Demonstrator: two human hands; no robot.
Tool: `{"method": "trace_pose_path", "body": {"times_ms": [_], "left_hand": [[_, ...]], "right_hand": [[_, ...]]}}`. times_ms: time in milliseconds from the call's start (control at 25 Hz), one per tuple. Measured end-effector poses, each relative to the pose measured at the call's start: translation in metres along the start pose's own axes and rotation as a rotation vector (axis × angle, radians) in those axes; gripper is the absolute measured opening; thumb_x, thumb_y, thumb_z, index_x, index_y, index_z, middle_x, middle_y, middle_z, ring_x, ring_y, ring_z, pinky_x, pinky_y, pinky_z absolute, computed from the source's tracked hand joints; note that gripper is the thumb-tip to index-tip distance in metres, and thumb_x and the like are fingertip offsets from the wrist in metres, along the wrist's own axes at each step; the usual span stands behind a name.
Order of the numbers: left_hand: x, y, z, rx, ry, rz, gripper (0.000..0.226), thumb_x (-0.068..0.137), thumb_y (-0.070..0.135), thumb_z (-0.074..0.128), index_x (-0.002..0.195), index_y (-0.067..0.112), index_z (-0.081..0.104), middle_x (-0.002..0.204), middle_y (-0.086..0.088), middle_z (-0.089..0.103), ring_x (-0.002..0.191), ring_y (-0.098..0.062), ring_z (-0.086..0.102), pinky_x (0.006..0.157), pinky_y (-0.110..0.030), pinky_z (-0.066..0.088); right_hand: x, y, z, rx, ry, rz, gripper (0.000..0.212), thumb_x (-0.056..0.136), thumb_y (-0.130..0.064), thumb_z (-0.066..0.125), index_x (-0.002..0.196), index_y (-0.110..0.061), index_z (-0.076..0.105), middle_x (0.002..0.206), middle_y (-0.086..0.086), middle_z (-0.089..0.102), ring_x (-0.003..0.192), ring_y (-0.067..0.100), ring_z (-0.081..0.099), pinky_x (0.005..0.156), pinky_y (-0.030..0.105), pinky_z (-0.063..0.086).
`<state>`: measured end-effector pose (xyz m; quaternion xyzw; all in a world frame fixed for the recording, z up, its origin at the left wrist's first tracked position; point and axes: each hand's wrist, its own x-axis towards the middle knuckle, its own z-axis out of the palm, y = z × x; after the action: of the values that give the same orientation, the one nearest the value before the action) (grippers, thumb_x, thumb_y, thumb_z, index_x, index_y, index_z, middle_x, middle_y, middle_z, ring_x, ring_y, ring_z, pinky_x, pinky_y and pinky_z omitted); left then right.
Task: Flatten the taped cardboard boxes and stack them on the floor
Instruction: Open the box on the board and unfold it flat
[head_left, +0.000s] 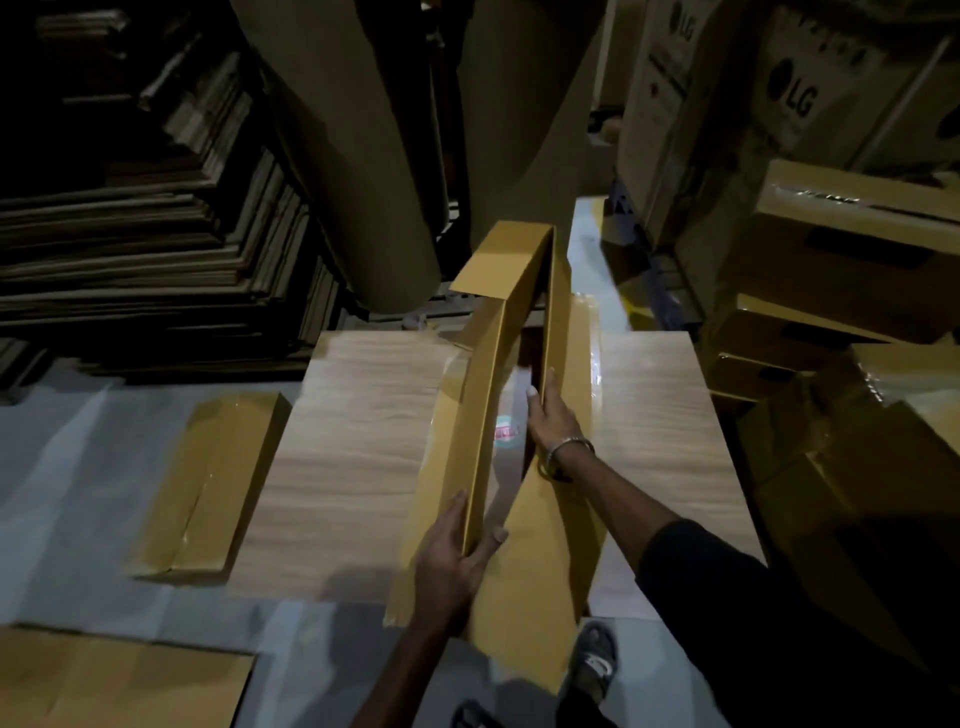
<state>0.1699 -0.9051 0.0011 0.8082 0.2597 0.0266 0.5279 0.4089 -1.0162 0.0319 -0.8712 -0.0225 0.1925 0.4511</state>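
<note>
Yellow-brown cardboard box (483, 405) on pale wood-grain board (363, 415)

A dim storeroom with a pale grey floor (62, 457), a light wood-grain tabletop (358, 431), and tall brown paper rolls (358, 130) behind.
</note>
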Motion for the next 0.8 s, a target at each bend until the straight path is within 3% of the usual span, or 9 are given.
{"method": "trace_pose_path", "body": {"times_ms": [80, 120, 200, 320, 400, 440, 640, 720, 800], "left_hand": [[-0.007, 0.005, 0.007, 0.057, 0.002, -0.005, 0.108, 0.071, 0.094, 0.06, 0.159, 0.032, 0.043, 0.158, 0.011, 0.049, 0.141, -0.013, 0.05, 0.114, -0.043, 0.047], [-0.011, 0.008, 0.012, 0.075, -0.004, -0.007, 0.104, 0.075, 0.09, 0.061, 0.159, 0.031, 0.042, 0.159, 0.01, 0.047, 0.143, -0.011, 0.047, 0.116, -0.04, 0.046], [-0.016, 0.016, 0.023, 0.077, -0.036, -0.002, 0.087, 0.088, 0.072, 0.065, 0.16, 0.032, 0.038, 0.162, 0.01, 0.043, 0.146, -0.007, 0.041, 0.118, -0.035, 0.041], [-0.023, 0.022, 0.031, -0.005, -0.068, -0.011, 0.07, 0.097, 0.057, 0.066, 0.157, 0.042, 0.032, 0.165, 0.011, 0.037, 0.149, -0.003, 0.035, 0.122, -0.032, 0.036], [-0.025, 0.025, 0.031, -0.008, -0.084, 0.002, 0.068, 0.095, 0.063, 0.064, 0.154, 0.049, 0.032, 0.165, 0.011, 0.038, 0.149, -0.004, 0.035, 0.122, -0.036, 0.037], [-0.025, 0.024, 0.028, 0.008, -0.089, 0.003, 0.072, 0.092, 0.071, 0.062, 0.155, 0.051, 0.034, 0.164, 0.012, 0.038, 0.148, -0.005, 0.037, 0.121, -0.038, 0.038], [-0.023, 0.002, 0.01, 0.017, -0.002, -0.133, 0.111, 0.064, 0.102, 0.05, 0.159, 0.048, 0.029, 0.164, 0.003, 0.035, 0.151, -0.019, 0.034, 0.123, -0.047, 0.034], [-0.02, -0.01, 0.001, -0.054, -0.002, -0.151, 0.091, 0.065, 0.104, 0.046, 0.146, 0.065, 0.032, 0.167, 0.005, 0.033, 0.154, -0.018, 0.028, 0.126, -0.042, 0.025], [-0.015, -0.018, -0.006, -0.068, -0.028, -0.131, 0.053, 0.07, 0.104, 0.031, 0.121, 0.089, 0.035, 0.163, 0.014, 0.033, 0.152, -0.012, 0.027, 0.126, -0.036, 0.019]], "right_hand": [[0.011, -0.003, 0.015, 0.005, -0.041, -0.015, 0.07, 0.103, -0.071, 0.015, 0.165, -0.039, 0.003, 0.13, -0.003, 0.062, 0.111, 0.033, 0.063, 0.094, 0.044, 0.048], [0.013, -0.002, 0.025, 0.012, -0.053, -0.015, 0.073, 0.1, -0.075, 0.012, 0.164, -0.041, 0.003, 0.101, -0.017, 0.055, 0.089, 0.022, 0.06, 0.082, 0.039, 0.046], [0.017, -0.001, 0.042, -0.003, -0.062, -0.01, 0.072, 0.099, -0.075, 0.01, 0.164, -0.043, 0.004, 0.08, -0.022, 0.025, 0.068, 0.004, 0.037, 0.065, 0.03, 0.034], [0.011, -0.013, 0.045, -0.046, -0.157, 0.002, 0.066, 0.103, -0.07, 0.011, 0.164, -0.045, 0.005, 0.11, -0.009, 0.057, 0.101, 0.022, 0.063, 0.082, 0.035, 0.044], [0.009, -0.018, 0.036, -0.12, -0.231, 0.017, 0.064, 0.104, -0.069, 0.013, 0.164, -0.045, 0.009, 0.155, 0.008, 0.049, 0.136, 0.038, 0.052, 0.108, 0.046, 0.04], [0.006, -0.018, 0.031, -0.165, -0.238, -0.007, 0.065, 0.104, -0.069, 0.013, 0.164, -0.043, 0.013, 0.161, 0.01, 0.043, 0.141, 0.038, 0.047, 0.113, 0.048, 0.036], [-0.057, 0.018, 0.009, -0.336, 0.053, -0.119, 0.06, 0.107, -0.062, 0.025, 0.161, -0.035, 0.029, 0.168, 0.002, 0.025, 0.156, 0.022, 0.016, 0.123, 0.058, 0.018], [-0.101, 0.043, 0.002, -0.181, 0.141, 0.058, 0.08, 0.098, -0.071, 0.043, 0.163, -0.03, 0.022, 0.171, 0.004, 0.018, 0.156, 0.026, 0.018, 0.122, 0.058, 0.023], [-0.138, 0.068, -0.001, -0.01, 0.092, 0.228, 0.098, 0.084, -0.078, 0.062, 0.161, -0.028, 0.028, 0.165, 0.006, 0.033, 0.147, 0.028, 0.039, 0.116, 0.052, 0.038]]}}
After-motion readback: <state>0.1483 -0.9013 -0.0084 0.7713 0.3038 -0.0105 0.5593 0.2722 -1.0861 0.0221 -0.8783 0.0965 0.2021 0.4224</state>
